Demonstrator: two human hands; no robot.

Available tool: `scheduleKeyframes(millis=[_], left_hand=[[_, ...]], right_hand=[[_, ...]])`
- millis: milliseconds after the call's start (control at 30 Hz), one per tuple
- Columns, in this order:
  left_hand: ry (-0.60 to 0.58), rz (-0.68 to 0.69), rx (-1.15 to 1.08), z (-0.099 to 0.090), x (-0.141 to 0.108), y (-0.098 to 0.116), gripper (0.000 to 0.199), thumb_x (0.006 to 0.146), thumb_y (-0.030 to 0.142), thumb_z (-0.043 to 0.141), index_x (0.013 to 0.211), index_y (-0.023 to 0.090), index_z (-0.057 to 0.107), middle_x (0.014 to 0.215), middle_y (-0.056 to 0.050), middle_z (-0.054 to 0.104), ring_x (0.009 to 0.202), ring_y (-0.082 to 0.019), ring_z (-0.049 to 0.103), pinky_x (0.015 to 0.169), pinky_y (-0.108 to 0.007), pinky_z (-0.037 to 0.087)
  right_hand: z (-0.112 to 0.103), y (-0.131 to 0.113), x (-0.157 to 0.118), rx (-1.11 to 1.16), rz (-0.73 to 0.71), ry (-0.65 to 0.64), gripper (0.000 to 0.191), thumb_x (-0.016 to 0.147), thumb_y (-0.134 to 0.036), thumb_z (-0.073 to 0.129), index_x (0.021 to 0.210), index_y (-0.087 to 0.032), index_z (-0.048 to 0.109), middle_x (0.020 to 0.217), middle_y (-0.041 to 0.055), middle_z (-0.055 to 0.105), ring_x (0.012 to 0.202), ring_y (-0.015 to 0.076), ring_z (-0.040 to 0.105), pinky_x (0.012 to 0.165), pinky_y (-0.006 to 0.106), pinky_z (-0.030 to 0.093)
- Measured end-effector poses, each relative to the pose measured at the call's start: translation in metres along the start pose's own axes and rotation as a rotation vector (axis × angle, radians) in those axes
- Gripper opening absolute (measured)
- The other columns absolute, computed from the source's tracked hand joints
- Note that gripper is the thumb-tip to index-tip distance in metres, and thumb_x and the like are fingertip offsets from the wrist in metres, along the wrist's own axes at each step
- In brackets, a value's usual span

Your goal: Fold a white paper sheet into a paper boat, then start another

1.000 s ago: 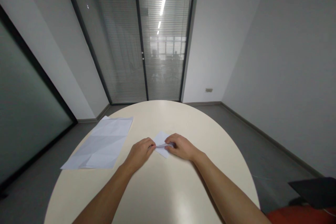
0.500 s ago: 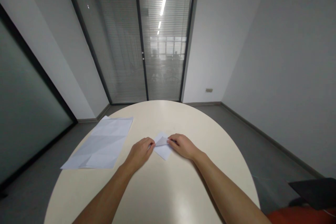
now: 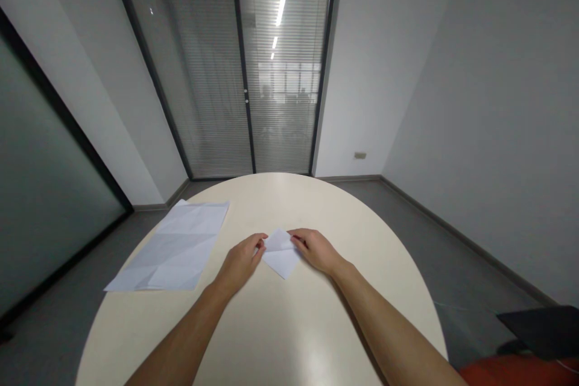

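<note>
A small folded sheet of white paper (image 3: 281, 262) lies between my hands on the table, kite-shaped, one point facing me and a crease running across its middle. My left hand (image 3: 243, 258) is at its left corner, thumb and forefinger closed on the edge. On the opposite corner, my right hand (image 3: 315, 249) has its fingers curled and the thumb pressed to the paper. The undersides of the fingertips are hidden.
Larger creased white sheets (image 3: 176, 244) lie at the left of the round cream table (image 3: 280, 196). Beyond it stand a glass partition with blinds (image 3: 284, 120) and white walls. A black object (image 3: 543, 329) sits above something red at the lower right.
The raised flap in the middle of the small paper now lies flatter, showing more of the sheet. My fingers have shifted slightly at both corners; the larger sheets stay put.
</note>
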State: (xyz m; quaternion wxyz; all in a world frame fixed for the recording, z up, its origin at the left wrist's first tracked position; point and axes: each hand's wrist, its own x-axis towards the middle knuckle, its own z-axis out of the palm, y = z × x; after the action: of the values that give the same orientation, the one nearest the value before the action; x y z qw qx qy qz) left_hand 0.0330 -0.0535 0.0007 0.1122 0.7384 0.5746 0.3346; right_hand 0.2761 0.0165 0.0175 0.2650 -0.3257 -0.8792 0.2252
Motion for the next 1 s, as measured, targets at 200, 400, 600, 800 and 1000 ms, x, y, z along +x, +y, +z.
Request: scheduleKeyframes(millis=[200,400,600,800,1000], left_hand=[[0.017,0.043,-0.029,0.005,0.0,-0.005,0.042,0.091,0.014,0.052,0.132,0.023,0.056,0.117,-0.006,0.07,0.098,-0.018,0.069,0.09,-0.032,0.055],[0.011,0.117,-0.001,0.004,-0.001,-0.004,0.051,0.091,0.009,0.051,0.14,0.024,0.053,0.142,-0.007,0.058,0.122,-0.02,0.062,0.105,-0.036,0.051],[0.007,0.154,0.058,0.004,-0.001,-0.004,0.049,0.093,0.009,0.05,0.138,0.027,0.059,0.15,-0.007,0.052,0.128,-0.02,0.059,0.11,-0.038,0.05],[-0.022,0.195,0.121,0.007,-0.001,-0.009,0.044,0.095,0.008,0.049,0.131,0.027,0.065,0.147,-0.003,0.058,0.129,-0.019,0.059,0.113,-0.041,0.047],[-0.047,0.195,0.148,0.008,0.0,-0.01,0.044,0.096,0.009,0.048,0.129,0.029,0.067,0.144,-0.001,0.061,0.126,-0.02,0.059,0.111,-0.041,0.049]], right_hand=[[0.001,0.003,0.0,-0.063,0.022,0.017,0.04,0.099,-0.022,0.045,0.133,-0.02,0.066,0.121,0.0112,0.073,0.106,0.0238,0.067,0.095,0.036,0.049],[0.005,0.005,-0.002,-0.124,0.045,0.022,0.042,0.098,-0.02,0.046,0.137,-0.018,0.063,0.116,0.0125,0.074,0.104,0.0255,0.067,0.093,0.037,0.05],[0.006,0.005,-0.003,-0.031,-0.004,0.095,0.048,0.095,-0.013,0.048,0.142,-0.02,0.056,0.131,0.0121,0.067,0.117,0.0239,0.063,0.104,0.04,0.048],[0.007,0.008,-0.004,-0.039,-0.044,0.088,0.042,0.094,-0.008,0.049,0.129,-0.024,0.066,0.13,0.0104,0.063,0.117,0.0213,0.063,0.103,0.038,0.05],[0.011,0.012,-0.004,-0.107,-0.067,0.09,0.039,0.093,-0.009,0.051,0.124,-0.023,0.069,0.133,0.0107,0.062,0.121,0.0224,0.059,0.106,0.041,0.048]])
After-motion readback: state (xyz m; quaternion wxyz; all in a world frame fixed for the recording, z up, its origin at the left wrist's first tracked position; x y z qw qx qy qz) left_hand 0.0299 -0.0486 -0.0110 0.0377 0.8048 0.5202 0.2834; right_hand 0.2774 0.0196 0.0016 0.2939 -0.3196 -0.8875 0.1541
